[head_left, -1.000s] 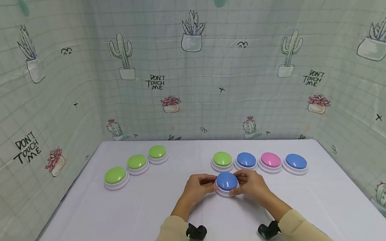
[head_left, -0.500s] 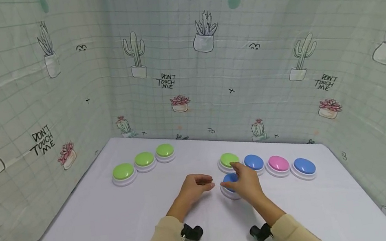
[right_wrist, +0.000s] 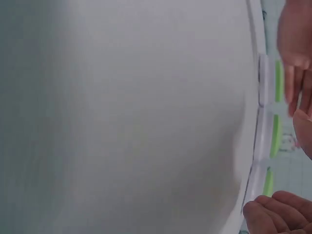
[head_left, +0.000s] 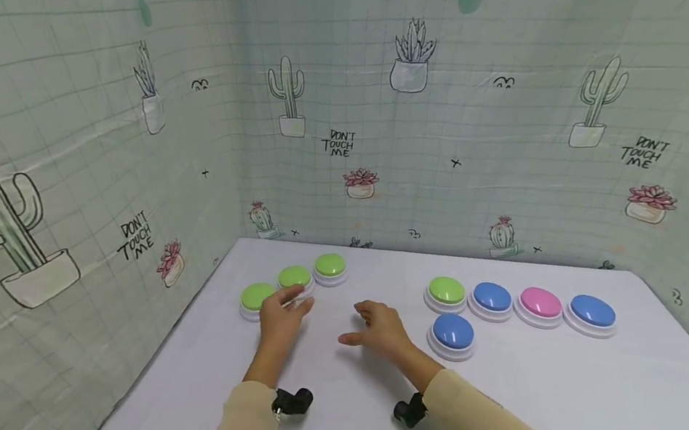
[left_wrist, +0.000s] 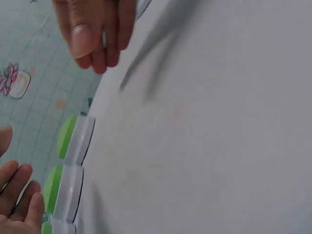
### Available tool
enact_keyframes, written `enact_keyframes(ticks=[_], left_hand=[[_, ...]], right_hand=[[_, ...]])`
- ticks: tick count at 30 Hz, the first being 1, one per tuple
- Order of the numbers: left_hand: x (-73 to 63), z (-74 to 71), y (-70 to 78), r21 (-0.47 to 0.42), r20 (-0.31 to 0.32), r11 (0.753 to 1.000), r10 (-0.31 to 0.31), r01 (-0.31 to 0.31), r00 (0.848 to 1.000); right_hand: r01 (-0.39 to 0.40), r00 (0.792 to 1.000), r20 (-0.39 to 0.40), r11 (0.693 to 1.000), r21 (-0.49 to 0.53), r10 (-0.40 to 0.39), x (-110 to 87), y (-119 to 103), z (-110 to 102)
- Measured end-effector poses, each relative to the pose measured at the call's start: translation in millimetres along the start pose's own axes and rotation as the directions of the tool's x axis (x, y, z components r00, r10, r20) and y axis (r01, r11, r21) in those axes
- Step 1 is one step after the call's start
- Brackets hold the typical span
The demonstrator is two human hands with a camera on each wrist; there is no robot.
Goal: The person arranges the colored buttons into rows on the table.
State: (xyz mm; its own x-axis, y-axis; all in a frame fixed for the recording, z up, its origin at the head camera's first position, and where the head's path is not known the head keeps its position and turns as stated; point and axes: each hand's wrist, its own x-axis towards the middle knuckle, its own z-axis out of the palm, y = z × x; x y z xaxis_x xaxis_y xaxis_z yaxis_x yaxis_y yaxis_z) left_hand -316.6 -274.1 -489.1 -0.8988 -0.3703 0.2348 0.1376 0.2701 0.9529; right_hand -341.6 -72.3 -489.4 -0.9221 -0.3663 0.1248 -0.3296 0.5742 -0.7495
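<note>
In the head view my left hand (head_left: 280, 321) is held with relaxed fingers and thumb apart, overlapping the lower edges of the left green push button (head_left: 257, 296) and the middle green push button (head_left: 293, 276). Behind them a third green button (head_left: 329, 265) shows whole. My right hand (head_left: 382, 327) hovers over the white table, thumb spread from its fingers, with nothing held. To its right sits a blue push button (head_left: 453, 332) on a white base, in front of another green button (head_left: 446, 291). Both wrist views show parts of both hands, with nothing between the fingers.
A row continues rightward from that green button: a blue button (head_left: 492, 296), a pink button (head_left: 541, 303) and another blue button (head_left: 592, 311). Cactus-printed fabric walls (head_left: 315, 101) rise along the back and sides of the white table (head_left: 347, 420).
Both hands have let go of the front blue button and moved left. My left hand is now at the left green buttons, my right hand mid-table. The head view has turned left.
</note>
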Motion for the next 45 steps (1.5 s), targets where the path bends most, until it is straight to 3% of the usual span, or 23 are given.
enact_keyframes(ticks=[3,6,11,16,19,26,33,40,45], left_hand=[[12.2,-15.0,-1.7,0.031,-0.087,0.999,0.017,-0.014,0.996],[22.7,-26.2,-8.8,0.112,-0.109,0.993,-0.009,0.022,0.994],[35.2,-49.9,-22.9,0.225,-0.020,0.971,-0.084,0.087,0.996],[42.6,-78.6,-32.6,0.323,0.083,0.936,-0.177,0.142,0.981],[42.2,-86.5,-36.1,0.346,0.111,0.927,-0.192,0.143,0.975],[40.2,-85.0,-35.4,0.364,0.131,0.927,-0.151,0.094,0.980],[35.7,-80.5,-33.5,0.327,0.181,0.940,-0.159,0.093,0.971],[24.7,-66.2,-29.1,0.270,0.229,0.957,-0.173,0.108,0.958],[16.6,-56.4,-23.4,0.268,0.234,0.958,-0.170,0.104,0.957]], right_hand=[[-0.008,1.000,0.017,1.000,-0.010,0.008,4.3,0,6],[-0.021,0.999,0.030,1.000,-0.002,0.021,7.1,-1,9],[-0.035,0.997,0.065,0.999,0.014,0.034,7.3,-4,14],[-0.018,0.994,0.109,0.998,0.066,0.011,4.7,-7,23],[-0.011,0.993,0.118,0.996,0.090,0.000,3.2,-7,26],[-0.034,0.992,0.125,0.988,0.153,0.015,2.6,-4,22],[-0.052,0.993,0.116,0.983,0.178,0.031,3.7,-4,19],[-0.067,0.995,0.092,0.981,0.185,0.050,5.1,-5,22],[-0.072,0.995,0.080,0.978,0.194,0.057,4.7,-8,24]])
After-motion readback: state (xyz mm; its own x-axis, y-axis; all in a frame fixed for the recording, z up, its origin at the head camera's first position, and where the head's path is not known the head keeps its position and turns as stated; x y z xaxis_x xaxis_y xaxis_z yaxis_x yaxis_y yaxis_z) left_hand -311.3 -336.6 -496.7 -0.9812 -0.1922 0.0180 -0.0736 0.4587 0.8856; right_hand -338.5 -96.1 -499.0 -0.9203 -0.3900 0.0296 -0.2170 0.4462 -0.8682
